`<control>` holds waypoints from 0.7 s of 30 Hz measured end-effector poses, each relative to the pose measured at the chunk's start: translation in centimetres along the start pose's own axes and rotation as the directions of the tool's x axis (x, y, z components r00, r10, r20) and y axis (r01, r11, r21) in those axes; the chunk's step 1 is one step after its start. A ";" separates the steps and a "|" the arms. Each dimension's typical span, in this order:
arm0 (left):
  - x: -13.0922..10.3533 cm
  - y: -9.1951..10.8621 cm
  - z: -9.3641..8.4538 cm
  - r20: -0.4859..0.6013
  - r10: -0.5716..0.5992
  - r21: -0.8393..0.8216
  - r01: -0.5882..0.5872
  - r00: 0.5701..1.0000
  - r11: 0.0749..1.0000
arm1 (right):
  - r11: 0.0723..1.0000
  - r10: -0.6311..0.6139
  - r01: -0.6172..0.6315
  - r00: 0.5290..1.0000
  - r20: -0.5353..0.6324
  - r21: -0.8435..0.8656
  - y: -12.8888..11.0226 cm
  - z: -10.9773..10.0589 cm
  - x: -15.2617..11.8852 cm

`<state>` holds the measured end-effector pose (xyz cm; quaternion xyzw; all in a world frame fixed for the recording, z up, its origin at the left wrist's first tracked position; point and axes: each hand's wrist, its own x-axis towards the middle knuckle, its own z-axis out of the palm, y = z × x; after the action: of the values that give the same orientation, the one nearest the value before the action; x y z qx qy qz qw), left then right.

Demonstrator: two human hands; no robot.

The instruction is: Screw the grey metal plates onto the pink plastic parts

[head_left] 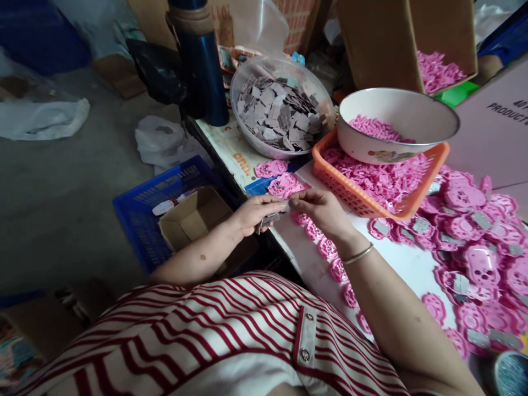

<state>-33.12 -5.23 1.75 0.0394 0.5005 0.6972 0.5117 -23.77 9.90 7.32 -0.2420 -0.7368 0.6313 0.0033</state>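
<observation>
My left hand (pixel 258 213) is closed around a small stack of thin grey plates (pixel 270 219) by the table's near-left edge. My right hand (pixel 317 208) meets it there, thumb and fingers pinched at a grey plate on the stack's end. Just beyond both hands lie pink plastic casings (pixel 282 184) with small parts inside. More pink casings (pixel 327 248) run in a row along the table edge, partly under my right forearm. A clear round bowl (pixel 325 118) full of loose grey plates (pixel 274 113) stands behind the hands.
An orange basket (pixel 358 204) of small pink parts carries a white enamel bowl (pixel 396 124). Pink casings with grey plates are heaped at right (pixel 480 264). A blue flask (pixel 210 71) stands at the table corner; a blue crate (pixel 140 220) holding a cardboard box sits below left.
</observation>
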 end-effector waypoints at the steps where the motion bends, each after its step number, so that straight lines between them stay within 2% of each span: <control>1: 0.0 -0.1 -0.2 -0.004 -0.006 0.007 0.006 1.000 1.000 | 0.999 0.012 -0.010 0.999 0.037 -0.050 -0.4 -0.2 0.1; 3: 0.0 -0.2 -0.6 -0.011 -0.015 0.005 0.015 1.000 1.000 | 0.990 0.039 -0.026 0.995 0.091 -0.139 -1.2 -0.5 0.5; 5: 0.0 -0.2 -1.1 -0.022 -0.014 -0.020 0.013 1.000 1.000 | 0.981 0.051 -0.033 0.995 0.087 -0.193 -1.6 -0.6 1.2; 11: -0.3 0.1 -2.6 -0.078 -0.001 -0.131 -0.010 0.997 0.991 | 0.975 0.027 -0.064 0.984 -0.173 -0.212 -0.5 1.5 6.1; 16: -0.8 0.0 -3.2 -0.093 -0.005 -0.157 -0.010 0.996 0.987 | 0.965 0.029 -0.095 0.965 -0.261 -0.243 0.6 3.5 10.9; 18: -0.9 0.1 -3.3 -0.093 -0.002 -0.165 -0.013 0.996 0.986 | 0.966 0.022 -0.088 0.965 -0.260 -0.244 0.7 3.6 11.5; 21: -0.9 0.4 -3.5 -0.083 0.009 -0.182 -0.024 0.997 0.983 | 0.973 0.010 -0.061 0.975 -0.224 -0.221 0.4 3.2 10.6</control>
<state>-34.91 -8.15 0.69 -0.0322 0.4544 0.7456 0.4864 -33.98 10.82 3.08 -0.3227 -0.7946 0.5121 0.0462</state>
